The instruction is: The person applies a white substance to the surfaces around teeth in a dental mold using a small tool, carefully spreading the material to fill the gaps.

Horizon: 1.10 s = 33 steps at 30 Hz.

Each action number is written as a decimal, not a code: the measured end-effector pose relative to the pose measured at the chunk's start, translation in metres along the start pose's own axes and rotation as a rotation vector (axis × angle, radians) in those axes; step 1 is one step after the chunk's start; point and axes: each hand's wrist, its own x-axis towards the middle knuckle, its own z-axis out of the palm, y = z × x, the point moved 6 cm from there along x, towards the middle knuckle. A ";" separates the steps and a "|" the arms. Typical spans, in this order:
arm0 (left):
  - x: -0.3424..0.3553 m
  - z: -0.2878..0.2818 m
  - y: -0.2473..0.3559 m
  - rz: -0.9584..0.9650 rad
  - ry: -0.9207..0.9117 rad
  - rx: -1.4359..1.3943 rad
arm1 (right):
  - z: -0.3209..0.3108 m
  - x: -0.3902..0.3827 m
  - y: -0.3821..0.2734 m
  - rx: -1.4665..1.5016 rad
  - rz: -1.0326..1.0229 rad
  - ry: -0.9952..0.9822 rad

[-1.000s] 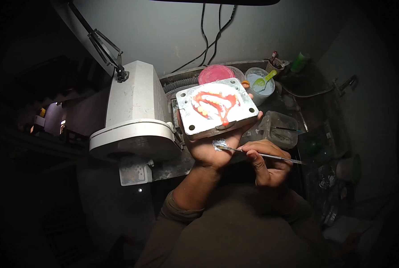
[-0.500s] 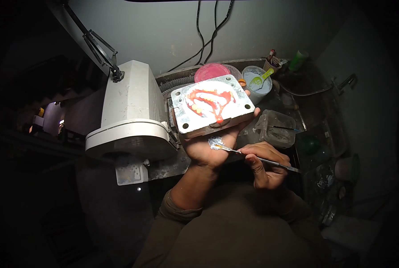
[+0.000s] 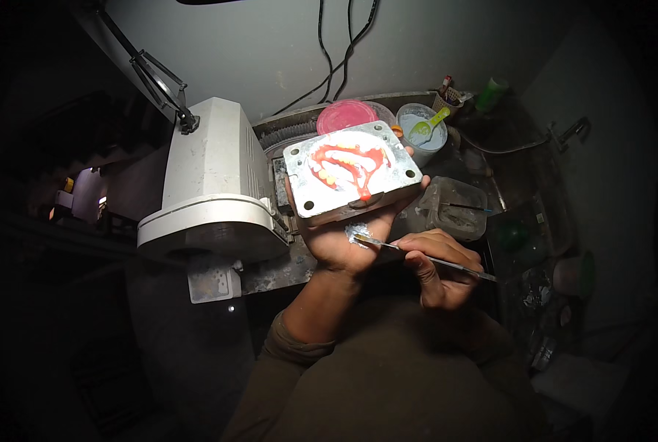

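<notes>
My left hand (image 3: 336, 247) holds up a metal dental flask (image 3: 305, 193) from below, fingers around its far right side. Set in white plaster inside the flask is a red wax denture pattern (image 3: 364, 184) with pale teeth. A small heap of whitish-grey scrapings (image 3: 357, 233) lies on the heel of my left palm. My right hand (image 3: 443, 267) pinches a thin metal spatula (image 3: 447, 264) between thumb and fingers. The spatula's flat tip touches or hovers just over the scrapings; I cannot tell which.
Left of the flask stands a large white machine (image 3: 211, 169) with a lamp arm (image 3: 152, 77). Behind are a pink lid (image 3: 346, 116) and a tub of pale powder (image 3: 426, 140) with a green scoop (image 3: 430, 127). A clear plastic container (image 3: 458, 217) sits right of the flask.
The spatula tip has shifted slightly left, further into the scrapings on my palm. The flask and my left hand keep nearly the same place.
</notes>
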 end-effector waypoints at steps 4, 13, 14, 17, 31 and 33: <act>0.003 -0.001 -0.005 -0.024 0.007 -0.106 | -0.004 -0.002 0.001 0.004 -0.025 0.005; 0.008 -0.005 -0.007 -0.020 0.023 -0.087 | -0.006 0.011 0.012 0.017 0.056 -0.019; 0.008 -0.008 -0.006 -0.020 0.035 -0.097 | -0.006 0.009 0.013 0.018 0.056 -0.021; 0.010 -0.010 -0.006 -0.008 0.034 -0.089 | -0.010 0.006 0.018 0.072 0.073 0.003; 0.011 -0.002 -0.003 -0.008 -0.068 -0.159 | -0.008 0.003 0.020 0.007 -0.072 -0.080; 0.011 -0.002 -0.004 -0.006 -0.078 -0.147 | -0.011 0.003 0.018 0.003 -0.057 -0.076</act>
